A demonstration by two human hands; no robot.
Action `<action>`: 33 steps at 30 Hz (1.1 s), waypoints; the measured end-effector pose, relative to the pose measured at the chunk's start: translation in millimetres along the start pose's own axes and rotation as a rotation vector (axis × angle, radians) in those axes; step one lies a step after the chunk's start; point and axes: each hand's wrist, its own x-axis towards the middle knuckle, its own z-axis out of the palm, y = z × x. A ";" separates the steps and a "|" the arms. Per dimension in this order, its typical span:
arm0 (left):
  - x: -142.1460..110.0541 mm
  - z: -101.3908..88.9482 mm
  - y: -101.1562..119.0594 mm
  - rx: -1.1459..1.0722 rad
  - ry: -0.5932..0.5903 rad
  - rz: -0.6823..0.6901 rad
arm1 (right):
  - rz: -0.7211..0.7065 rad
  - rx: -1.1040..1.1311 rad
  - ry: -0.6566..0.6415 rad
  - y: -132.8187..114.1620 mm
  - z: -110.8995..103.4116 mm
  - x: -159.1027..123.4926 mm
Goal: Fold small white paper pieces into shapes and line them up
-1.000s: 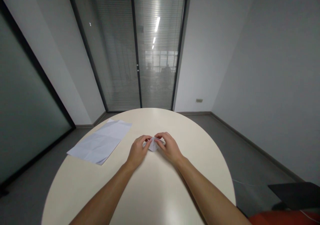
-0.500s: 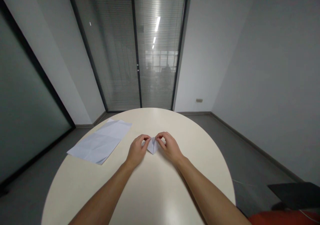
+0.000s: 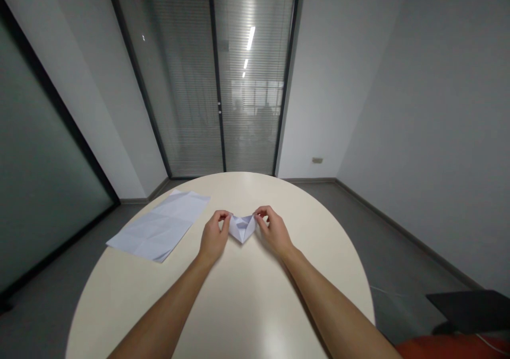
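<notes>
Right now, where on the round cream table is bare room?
Bare patches of the round cream table: between left forearm and right forearm; from right forearm to right edge; beyond left hand and right hand, to the far edge. Crowded: far left, with the large creased white paper, and the centre, where both hands hold a small folded white paper.

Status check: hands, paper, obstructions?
Left hand and right hand pinching opposite ends of folded white paper, its middle open. Creased paper sheets off to the left, apart from both hands. No obstruction seen between hands.
</notes>
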 end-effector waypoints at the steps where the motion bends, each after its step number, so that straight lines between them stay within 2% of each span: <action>1: 0.5 0.2 -1.4 -0.014 0.016 -0.015 | 0.003 -0.007 0.003 1.7 0.1 0.0; 9: 5.7 1.8 -18.6 -0.091 0.117 -0.121 | -0.020 -0.047 0.023 11.8 -0.6 -0.5; 19: 9.1 3.9 -41.8 -0.155 0.235 -0.183 | 0.063 -0.090 0.098 27.4 -1.2 0.4; 28: 8.5 5.5 -35.9 -0.192 0.193 -0.201 | 0.112 -0.206 0.007 24.9 -4.2 -0.5; 33: 6.9 3.0 -27.2 -0.166 0.154 -0.192 | -0.039 -0.323 -0.094 7.2 -7.0 -3.4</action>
